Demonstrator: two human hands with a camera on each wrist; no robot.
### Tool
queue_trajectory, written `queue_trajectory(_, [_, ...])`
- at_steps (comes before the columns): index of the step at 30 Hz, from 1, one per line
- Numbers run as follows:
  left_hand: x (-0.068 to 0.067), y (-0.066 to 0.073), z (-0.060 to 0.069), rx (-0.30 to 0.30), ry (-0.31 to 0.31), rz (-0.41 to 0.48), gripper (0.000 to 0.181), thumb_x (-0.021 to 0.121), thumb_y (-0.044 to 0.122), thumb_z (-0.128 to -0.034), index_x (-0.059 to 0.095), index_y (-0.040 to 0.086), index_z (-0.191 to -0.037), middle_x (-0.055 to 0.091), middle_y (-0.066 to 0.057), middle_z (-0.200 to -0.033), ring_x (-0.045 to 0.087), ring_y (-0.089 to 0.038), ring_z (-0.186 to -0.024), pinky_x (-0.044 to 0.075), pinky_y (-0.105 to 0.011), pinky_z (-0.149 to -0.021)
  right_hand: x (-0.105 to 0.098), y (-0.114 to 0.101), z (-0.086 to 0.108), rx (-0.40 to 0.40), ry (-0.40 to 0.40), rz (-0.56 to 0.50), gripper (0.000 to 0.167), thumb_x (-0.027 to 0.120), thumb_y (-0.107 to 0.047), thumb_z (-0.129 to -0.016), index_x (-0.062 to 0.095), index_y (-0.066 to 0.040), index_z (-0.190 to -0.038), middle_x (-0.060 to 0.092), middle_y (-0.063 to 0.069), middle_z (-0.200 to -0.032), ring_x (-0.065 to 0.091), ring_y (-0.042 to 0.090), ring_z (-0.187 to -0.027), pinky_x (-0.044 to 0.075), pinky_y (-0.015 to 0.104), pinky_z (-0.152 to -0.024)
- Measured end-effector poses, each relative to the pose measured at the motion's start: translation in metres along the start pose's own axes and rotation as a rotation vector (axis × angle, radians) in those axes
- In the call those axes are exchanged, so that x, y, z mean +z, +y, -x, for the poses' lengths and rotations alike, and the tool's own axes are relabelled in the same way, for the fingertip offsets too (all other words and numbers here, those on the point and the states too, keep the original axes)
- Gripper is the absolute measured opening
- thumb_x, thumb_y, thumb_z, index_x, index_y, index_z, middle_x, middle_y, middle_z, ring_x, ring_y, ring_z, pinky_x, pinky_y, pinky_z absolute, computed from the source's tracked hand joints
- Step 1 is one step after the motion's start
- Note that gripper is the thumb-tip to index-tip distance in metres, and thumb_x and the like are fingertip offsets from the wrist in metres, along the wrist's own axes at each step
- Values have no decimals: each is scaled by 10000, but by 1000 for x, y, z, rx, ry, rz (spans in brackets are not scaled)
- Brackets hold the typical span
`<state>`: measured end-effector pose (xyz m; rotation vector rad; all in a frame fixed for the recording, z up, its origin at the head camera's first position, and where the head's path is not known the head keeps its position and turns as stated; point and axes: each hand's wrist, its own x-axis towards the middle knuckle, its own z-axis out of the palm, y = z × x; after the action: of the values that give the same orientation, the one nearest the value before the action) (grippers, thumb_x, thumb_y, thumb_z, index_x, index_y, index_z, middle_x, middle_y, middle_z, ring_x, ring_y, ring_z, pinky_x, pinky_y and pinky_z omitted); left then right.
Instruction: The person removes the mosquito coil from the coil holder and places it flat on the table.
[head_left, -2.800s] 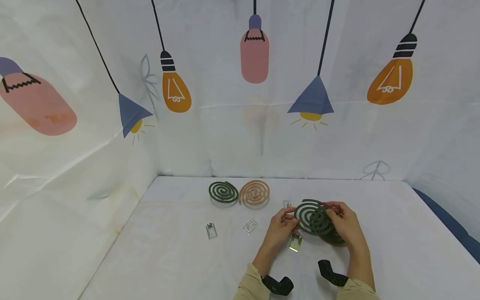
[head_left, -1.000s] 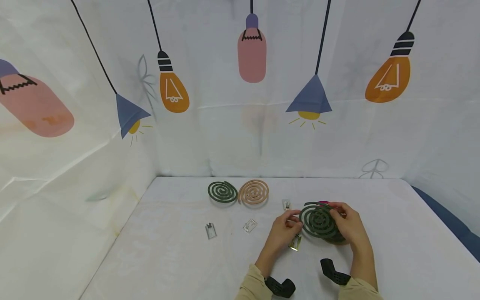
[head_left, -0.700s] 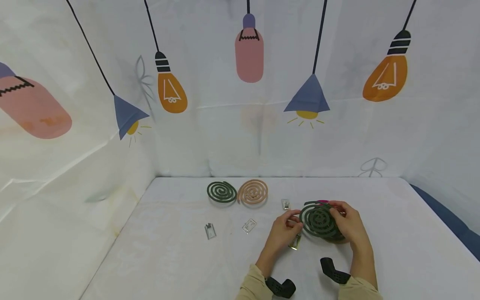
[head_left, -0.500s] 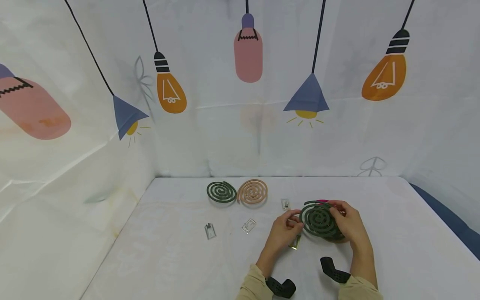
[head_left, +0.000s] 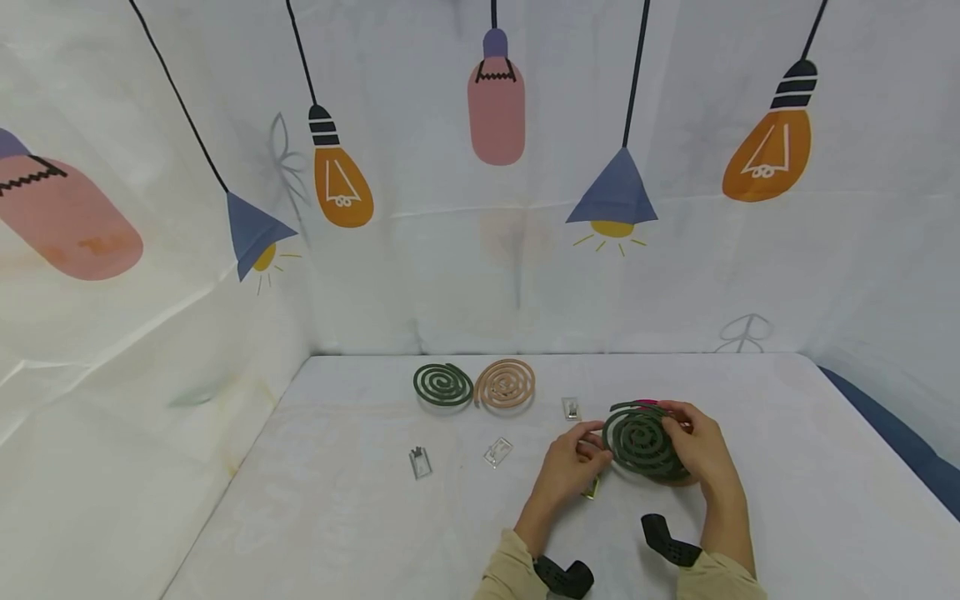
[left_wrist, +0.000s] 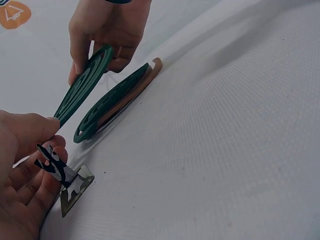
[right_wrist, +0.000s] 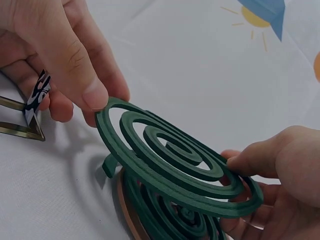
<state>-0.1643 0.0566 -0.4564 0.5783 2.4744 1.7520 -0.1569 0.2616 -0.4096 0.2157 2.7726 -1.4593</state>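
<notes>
A green spiral coil (right_wrist: 165, 165) is held tilted between both hands. My left hand (head_left: 568, 467) pinches its left edge between thumb and finger; my right hand (head_left: 697, 442) grips the opposite edge. Below it lie another green coil (left_wrist: 107, 102) and a brown coil (left_wrist: 130, 96), stacked on the table. In the left wrist view a gap shows between the held coil and this stack. A metal stand (left_wrist: 75, 187) is at the lower fingers of my left hand; whether they grip it I cannot tell. Something pink (head_left: 647, 402) shows behind the held coil.
At the back of the white table (head_left: 337, 517) lie a green coil (head_left: 443, 385) and a brown coil (head_left: 506, 384), side by side. Small metal stands lie at the left (head_left: 421, 462), the middle (head_left: 498, 452) and behind my left hand (head_left: 572, 408). A printed cloth hangs behind.
The held coil and my left hand have shifted slightly right. The gold-coloured stand, more visible earlier, is now mostly covered by my left hand.
</notes>
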Motion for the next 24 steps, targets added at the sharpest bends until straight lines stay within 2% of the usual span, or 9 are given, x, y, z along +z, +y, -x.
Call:
queue_trajectory(8, [1,0,0,13,-7,0,400,665,155,-856,583,120,-1246,680,-58,-989,506,77,-715,436,-120,-664,-1,1,0,0,-2,-1,410,382,-178,-992,432,-13,-1364,470,252,-1271,455,325,-1105,395,364,-838])
queue_trajectory(18, [4,-2,0,36,8,-9,400,668,154,-848,587,122,-1238,679,-66,-981,493,85,-702,430,-111,-652,-1,1,1,-3,-1,-3,411,380,-180,-996,427,-2,-1364,462,270,-1277,446,367,-1138,389,465,-906])
queue_trajectory(24, [6,-2,0,35,23,-16,398,676,150,-840,593,119,-1227,683,-55,-962,509,85,-702,438,-115,-649,-1,2,0,-4,0,3,409,376,-160,-990,427,12,-1358,451,275,-1285,434,369,-1143,381,470,-916])
